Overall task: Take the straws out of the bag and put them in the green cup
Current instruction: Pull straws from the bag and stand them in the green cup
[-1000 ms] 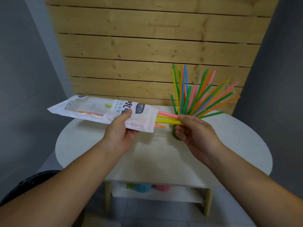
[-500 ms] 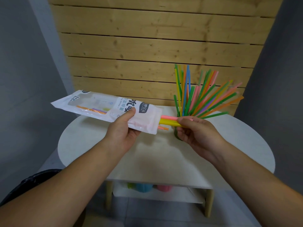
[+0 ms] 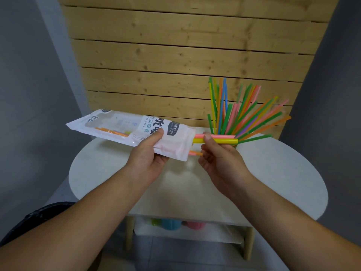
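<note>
our right hand [image 3: 220, 161] pinches the pink and yellow straws [image 3: 222, 141], now drawn further out of the bag [image 3: 121, 128] than a second ago, tips past our fingers. our left hand [image 3: 148, 155] grips the bag above the table [image 3: 293, 173]. we judge few remain inside. the green cup is hidden behind the right hand.
</note>
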{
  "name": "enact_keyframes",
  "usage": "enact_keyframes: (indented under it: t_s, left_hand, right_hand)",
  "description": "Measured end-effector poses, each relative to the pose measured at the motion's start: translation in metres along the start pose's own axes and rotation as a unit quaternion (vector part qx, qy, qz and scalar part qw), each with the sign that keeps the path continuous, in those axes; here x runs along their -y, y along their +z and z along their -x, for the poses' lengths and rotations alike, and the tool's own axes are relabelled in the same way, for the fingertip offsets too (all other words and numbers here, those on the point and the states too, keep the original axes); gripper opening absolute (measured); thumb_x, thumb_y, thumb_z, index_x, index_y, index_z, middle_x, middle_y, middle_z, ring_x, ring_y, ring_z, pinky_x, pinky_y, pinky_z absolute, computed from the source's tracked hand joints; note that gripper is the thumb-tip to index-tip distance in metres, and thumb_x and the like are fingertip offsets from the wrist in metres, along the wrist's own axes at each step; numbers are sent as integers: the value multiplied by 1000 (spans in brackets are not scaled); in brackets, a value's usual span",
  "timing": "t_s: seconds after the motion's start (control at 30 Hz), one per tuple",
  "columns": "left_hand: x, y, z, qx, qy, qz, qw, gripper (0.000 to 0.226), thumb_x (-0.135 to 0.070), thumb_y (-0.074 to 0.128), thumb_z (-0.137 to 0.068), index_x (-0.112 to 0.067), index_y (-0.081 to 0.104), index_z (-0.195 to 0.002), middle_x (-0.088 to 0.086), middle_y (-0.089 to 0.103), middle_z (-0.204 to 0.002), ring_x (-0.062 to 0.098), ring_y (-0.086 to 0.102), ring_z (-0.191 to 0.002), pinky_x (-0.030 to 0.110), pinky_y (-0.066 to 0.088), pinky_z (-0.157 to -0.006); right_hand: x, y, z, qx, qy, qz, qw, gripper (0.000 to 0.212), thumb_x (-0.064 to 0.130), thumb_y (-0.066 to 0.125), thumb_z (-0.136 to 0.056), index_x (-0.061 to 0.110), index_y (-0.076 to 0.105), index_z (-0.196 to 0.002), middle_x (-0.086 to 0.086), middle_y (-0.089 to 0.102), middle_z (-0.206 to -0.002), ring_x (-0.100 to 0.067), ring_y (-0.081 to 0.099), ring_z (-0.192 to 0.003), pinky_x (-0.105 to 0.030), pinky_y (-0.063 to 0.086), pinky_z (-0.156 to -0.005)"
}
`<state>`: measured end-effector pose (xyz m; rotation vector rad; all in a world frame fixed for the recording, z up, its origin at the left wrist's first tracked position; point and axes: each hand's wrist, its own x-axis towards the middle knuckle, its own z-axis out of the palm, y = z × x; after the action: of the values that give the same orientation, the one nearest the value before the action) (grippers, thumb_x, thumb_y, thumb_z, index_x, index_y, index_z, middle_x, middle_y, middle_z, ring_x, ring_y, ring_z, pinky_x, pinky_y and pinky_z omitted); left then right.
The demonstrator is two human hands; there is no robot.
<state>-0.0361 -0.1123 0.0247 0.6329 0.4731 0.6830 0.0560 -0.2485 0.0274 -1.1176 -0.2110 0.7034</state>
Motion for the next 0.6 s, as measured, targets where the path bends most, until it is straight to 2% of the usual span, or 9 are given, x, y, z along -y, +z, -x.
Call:
enact_keyframes:
  t_s: [0.1,0.2,0.33,0.47,0.6]
  left_hand:
    - [1,1,0,-6,-7,3,1000,18,-4,65,-95,-13,66,-110,3,81,-92,15,78,-80,33,64,-68]
    - [1,0,-2,-17,-14,10,1000,17,-3,65,-94,-12,66,-109,3,81,-91,15,78,-79,33,64,-65]
    - [-2,-3,-5,-25,-16,15,999,26,-6,66,-94,-10,65,-120,5,79,-104,17,78,-83,35,64,-66]
    - [-4,-5,-7,-42,-14,21,999,26,-7,67,-94,-10,64,-120,5,80,-97,17,78,-79,33,64,-63]
    - [-5,-9,-11,-50,-11,22,998,33,-8,66,-95,-9,62,-128,6,78,-107,17,78,-84,34,64,-65]
  right_hand:
    - [3,3,0,-21,-14,-43,999,13,21,64,-95,8,67,-92,-2,61,-68,-9,60,-63,-24,55,-66]
    - [5,-1,0,-37,-38,-53,997,13,20,63,-95,8,68,-96,-5,69,-76,-12,69,-72,-26,58,-69]
    - [13,-15,3,-56,-76,-69,993,18,17,60,-97,1,67,-99,-13,75,-84,-19,74,-80,-30,61,-81]
    - [23,-33,12,-83,-117,-55,988,17,15,59,-98,-1,66,-96,-12,76,-79,-20,75,-77,-28,61,-78]
    - [35,-54,20,-117,-150,-19,981,18,16,60,-97,0,67,-98,-12,77,-82,-24,76,-85,-29,61,-79]
